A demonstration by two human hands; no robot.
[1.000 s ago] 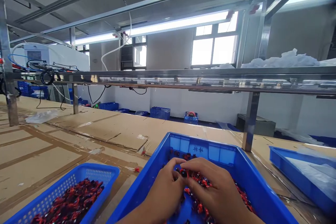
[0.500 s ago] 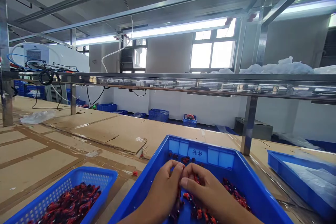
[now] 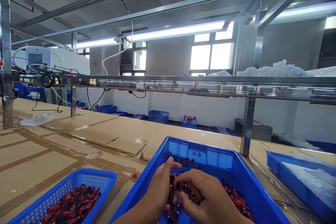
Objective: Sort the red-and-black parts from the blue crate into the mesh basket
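Both my hands are inside a large blue plastic bin (image 3: 258, 182), close together over small glossy dark red and black pieces (image 3: 236, 196) whose exact kind I cannot make out. My left hand (image 3: 160, 185) holds a cluster of these pieces (image 3: 173, 196) along its palm side, its thumb raised and its lower fingers hidden. From the right, my right hand (image 3: 207, 192) reaches the same cluster with bent fingers and thumb, gripping at its edge. To the left stands a blue perforated basket (image 3: 107, 178) with a heap of similar dark red pieces (image 3: 72, 204).
A blue tray (image 3: 275, 162) with clear plastic bags lies at the right. Behind the bin rises a metal post (image 3: 247, 126) carrying a shelf (image 3: 168, 82). Taped cardboard (image 3: 39, 168) covers the table; a small red scrap (image 3: 134, 175) lies between basket and bin.
My hands have parted from fingertip contact. My left thumb has lifted, and my right hand has moved slightly down, so the dark cluster between them now shows.
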